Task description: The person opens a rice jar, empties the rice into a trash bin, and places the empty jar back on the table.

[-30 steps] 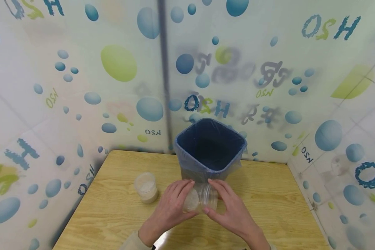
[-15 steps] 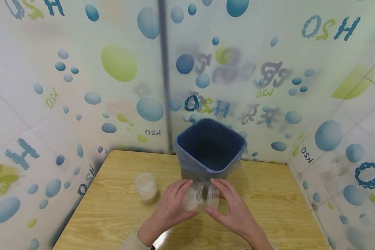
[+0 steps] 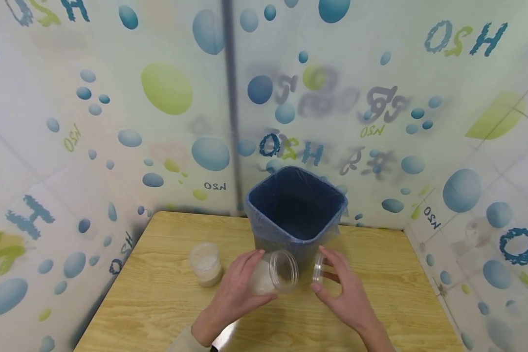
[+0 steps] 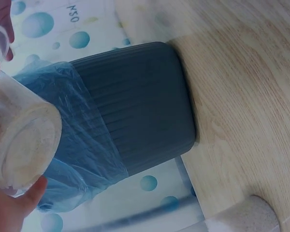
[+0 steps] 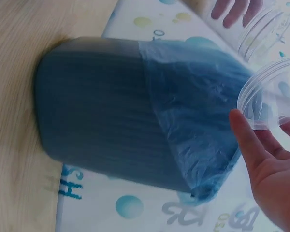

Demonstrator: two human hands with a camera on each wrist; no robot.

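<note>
Presently, the left hand (image 3: 235, 286) gripped a clear jar (image 3: 264, 279), which was tilted on its side above the wooden table (image 3: 378, 274), with its ringed mouth turned to the right. The right hand (image 3: 347, 296) pinched a clear lid (image 3: 318, 269) between thumb and fingers, slightly apart from this mouth. Both were in front of a dark bin (image 4: 140, 106), over whose rim a bluish plastic bag (image 4: 89, 135) was folded. Near the left hand, on its left, stood a second jar (image 3: 207, 269) with pale contents.

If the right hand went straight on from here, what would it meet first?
Likely the lined bin: the right hand, holding the clear lid, points towards its near side, though the depth between is unclear.
</note>
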